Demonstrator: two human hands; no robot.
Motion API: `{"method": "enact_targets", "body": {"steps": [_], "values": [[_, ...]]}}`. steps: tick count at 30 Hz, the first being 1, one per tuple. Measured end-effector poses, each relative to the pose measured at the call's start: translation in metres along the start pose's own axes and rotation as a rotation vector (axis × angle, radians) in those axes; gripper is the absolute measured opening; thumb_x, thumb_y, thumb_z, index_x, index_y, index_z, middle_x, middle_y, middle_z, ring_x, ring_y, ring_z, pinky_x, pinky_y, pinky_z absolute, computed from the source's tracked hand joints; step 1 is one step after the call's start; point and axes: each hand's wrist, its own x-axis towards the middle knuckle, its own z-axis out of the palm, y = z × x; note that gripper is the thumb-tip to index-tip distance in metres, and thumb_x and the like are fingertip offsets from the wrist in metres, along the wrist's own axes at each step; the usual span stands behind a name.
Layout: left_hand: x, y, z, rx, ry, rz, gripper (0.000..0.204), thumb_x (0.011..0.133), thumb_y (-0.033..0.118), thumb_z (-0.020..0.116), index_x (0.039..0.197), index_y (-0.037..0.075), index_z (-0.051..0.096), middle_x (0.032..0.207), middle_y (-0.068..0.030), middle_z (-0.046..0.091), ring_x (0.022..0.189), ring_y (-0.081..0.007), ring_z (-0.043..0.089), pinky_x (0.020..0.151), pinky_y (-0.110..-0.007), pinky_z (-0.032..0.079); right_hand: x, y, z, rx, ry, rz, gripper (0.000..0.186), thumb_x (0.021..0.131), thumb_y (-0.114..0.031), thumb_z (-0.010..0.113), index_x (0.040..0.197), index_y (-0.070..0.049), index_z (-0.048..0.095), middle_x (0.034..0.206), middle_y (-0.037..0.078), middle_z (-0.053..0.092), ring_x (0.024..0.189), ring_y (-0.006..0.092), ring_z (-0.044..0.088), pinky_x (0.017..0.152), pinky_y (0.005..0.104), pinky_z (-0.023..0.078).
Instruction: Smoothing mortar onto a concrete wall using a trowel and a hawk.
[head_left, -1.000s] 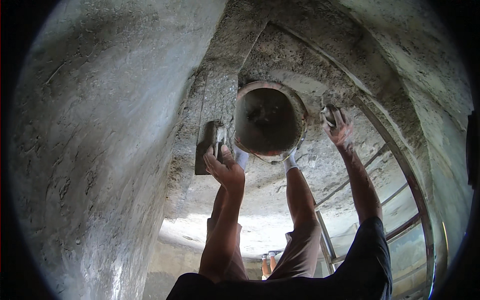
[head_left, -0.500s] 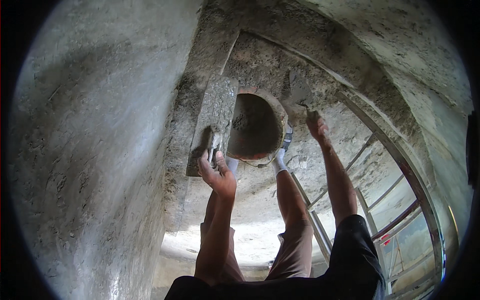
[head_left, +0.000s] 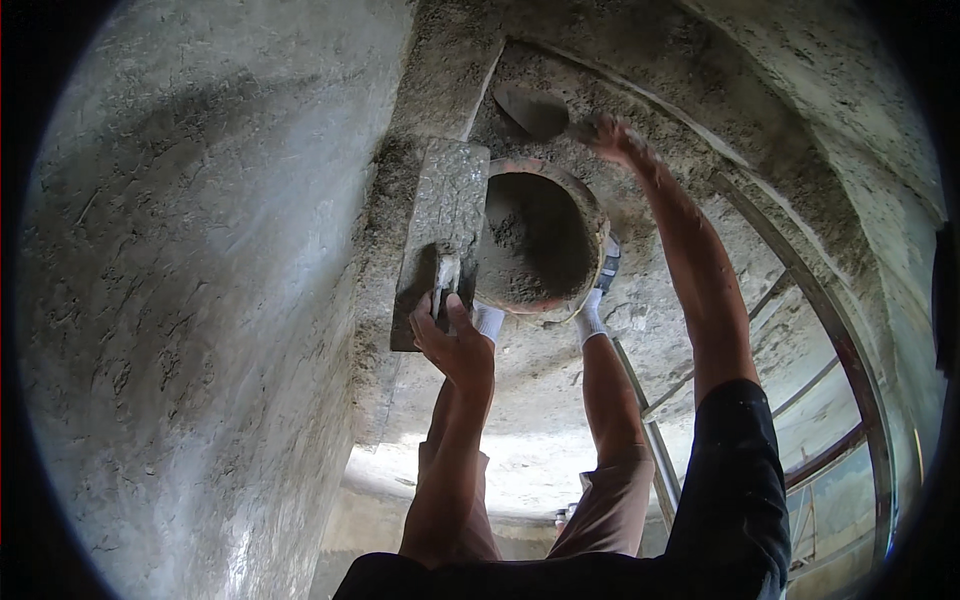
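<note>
1. Head view, left grip: the left hand (head_left: 455, 345) has thumb and fingers closed around the near end of the handle (head_left: 447, 272) of a plastering float (head_left: 447, 195), whose long, mortar-smeared plate reaches forward of the grip.
2. Head view, right grip: the right hand (head_left: 618, 143) appears curled around the handle of a mason's trowel, its blade (head_left: 535, 110) pointing leftward from the fingers, beyond the bucket (head_left: 602, 225). That bucket, with grey mortar (head_left: 545, 245) inside, sits just right of the float and nearer the body than the trowel.
3. Handling, as judged: the float should be stiff and front-heavy, best held mid-handle; the trowel light and rigid, gripped behind the blade. Wet mortar may make both slippery; the mix itself seems soft and heavy.
4. Hard to make out: blur smears the right fingers and trowel handle; the float's underside is hidden.
</note>
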Motion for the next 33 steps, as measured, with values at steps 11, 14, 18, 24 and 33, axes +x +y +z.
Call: {"method": "enact_targets", "body": {"steps": [11,14,18,24,33], "values": [[0.008,-0.016,-0.002,0.024,0.001,0.009,0.032,0.088,0.028,0.051,0.102,0.0,0.051,0.096,-0.0155,0.052,0.089,-0.0313,0.05,0.08,-0.042,0.034,0.009,-0.114,-0.011,-0.375,-0.035,0.903,0.054,0.089,-0.044,0.042,0.133,-0.013,0.034,0.137,0.012,0.031,0.111,0.035,0.046,0.092,0.0484,0.04],[0.017,-0.01,-0.017,-0.01,0.054,0.185,0.029,0.089,0.024,0.051,0.101,-0.002,0.05,0.091,-0.017,0.053,0.083,-0.0328,0.051,0.074,-0.041,0.038,-0.027,-0.14,0.009,-0.886,-0.011,0.502,0.05,0.084,-0.036,0.052,0.125,-0.01,0.042,0.124,0.012,0.044,0.093,0.0304,0.054,0.078,0.0429,0.046],[0.014,0.006,-0.008,0.013,0.021,0.217,0.028,0.089,0.021,0.051,0.101,-0.004,0.049,0.092,-0.0181,0.053,0.083,-0.0317,0.051,0.074,-0.04,0.039,-0.105,-0.147,0.032,-1.152,0.284,0.242,0.037,0.079,-0.023,0.06,0.114,-0.013,0.057,0.108,0.012,0.058,0.085,0.0305,0.06,0.065,0.0382,0.05],[0.013,0.013,-0.007,0.06,-0.015,0.247,0.03,0.09,0.02,0.051,0.103,-0.007,0.049,0.094,-0.0199,0.053,0.085,-0.0311,0.051,0.077,-0.039,0.04,-0.061,-0.209,0.05,-0.924,0.488,0.635,0.039,0.079,-0.026,0.06,0.115,-0.013,0.052,0.122,0.013,0.048,0.102,0.0311,0.054,0.078,0.0374,0.048],[-0.004,0.025,0.003,-0.093,-0.138,0.281,0.032,0.087,0.024,0.055,0.103,-0.003,0.051,0.091,-0.0199,0.055,0.082,-0.0341,0.052,0.073,-0.042,0.041,-0.104,-0.156,0.061,-1.022,0.546,0.626,0.04,0.081,-0.018,0.056,0.119,-0.008,0.049,0.111,0.014,0.053,0.105,0.0346,0.049,0.09,0.0401,0.041]]}}
